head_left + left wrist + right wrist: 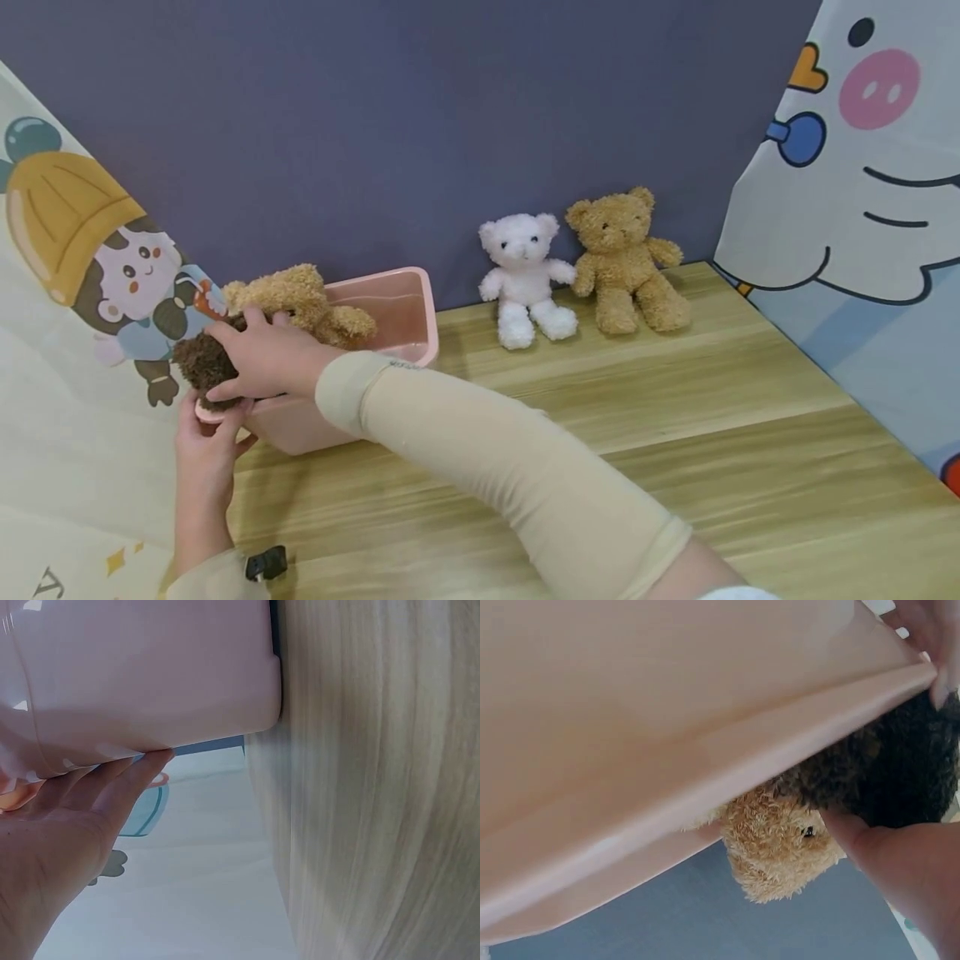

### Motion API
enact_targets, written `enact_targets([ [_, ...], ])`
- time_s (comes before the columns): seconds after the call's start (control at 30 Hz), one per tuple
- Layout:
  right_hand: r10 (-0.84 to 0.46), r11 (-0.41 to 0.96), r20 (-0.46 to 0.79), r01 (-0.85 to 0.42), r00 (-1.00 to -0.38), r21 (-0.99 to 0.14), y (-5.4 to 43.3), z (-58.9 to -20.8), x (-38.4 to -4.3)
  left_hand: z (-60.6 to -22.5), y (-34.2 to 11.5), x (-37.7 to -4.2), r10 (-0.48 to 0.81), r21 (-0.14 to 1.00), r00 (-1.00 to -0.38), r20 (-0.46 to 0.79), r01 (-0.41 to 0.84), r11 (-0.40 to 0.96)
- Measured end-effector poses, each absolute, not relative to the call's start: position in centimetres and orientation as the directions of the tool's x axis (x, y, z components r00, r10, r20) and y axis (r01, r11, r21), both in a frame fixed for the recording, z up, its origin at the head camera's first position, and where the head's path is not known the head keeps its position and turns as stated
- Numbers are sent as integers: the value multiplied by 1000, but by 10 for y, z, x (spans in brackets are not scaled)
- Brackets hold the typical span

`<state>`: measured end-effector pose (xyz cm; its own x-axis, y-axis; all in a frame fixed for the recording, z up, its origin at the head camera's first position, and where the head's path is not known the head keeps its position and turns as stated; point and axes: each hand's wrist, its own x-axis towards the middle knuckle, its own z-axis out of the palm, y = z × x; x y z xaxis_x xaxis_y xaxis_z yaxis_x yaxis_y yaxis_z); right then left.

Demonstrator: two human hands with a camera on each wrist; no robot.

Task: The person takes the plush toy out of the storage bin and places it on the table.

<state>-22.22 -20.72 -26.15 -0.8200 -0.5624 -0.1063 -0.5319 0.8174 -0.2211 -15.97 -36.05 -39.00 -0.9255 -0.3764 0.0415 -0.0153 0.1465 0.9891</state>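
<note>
A pink plastic bin [382,321] stands on the wooden table, with a tan teddy bear [292,292] sticking up out of its left part. My right hand [273,358] grips a dark brown plush toy [202,367] at the bin's left end, fingers spread over its top. Much of that plush is hidden under the hand; in the right wrist view its dark fur [907,765] shows against the rim and beside the tan bear. My left hand [206,454] holds the bin's left end, thumb at the rim and fingers along the outer wall, as the left wrist view shows.
A white teddy bear [525,279] and another tan teddy bear [626,258] sit side by side on the table [675,408], in front of the dark back wall [465,125]. Printed cartoon panels close off both sides. A black strap piece [266,564] sits at the left wrist.
</note>
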Motion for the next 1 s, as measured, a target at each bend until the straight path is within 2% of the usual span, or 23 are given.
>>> enact_targets([
  [0.53,-463,860,-52,-434,-885,-268,-209,-268,-231,-385,-357,-161,-376,990,-927,-12,-62,123],
  [0.77,-487,855,-21,-471,-873,-217,-210,-266,-227,-384,-356,-160,-373,992,-928,-6,-51,113],
  [1.0,-484,842,-20,-459,-875,-285,-209,-267,-228,-384,-357,-161,-360,994,-933,4,-34,100],
])
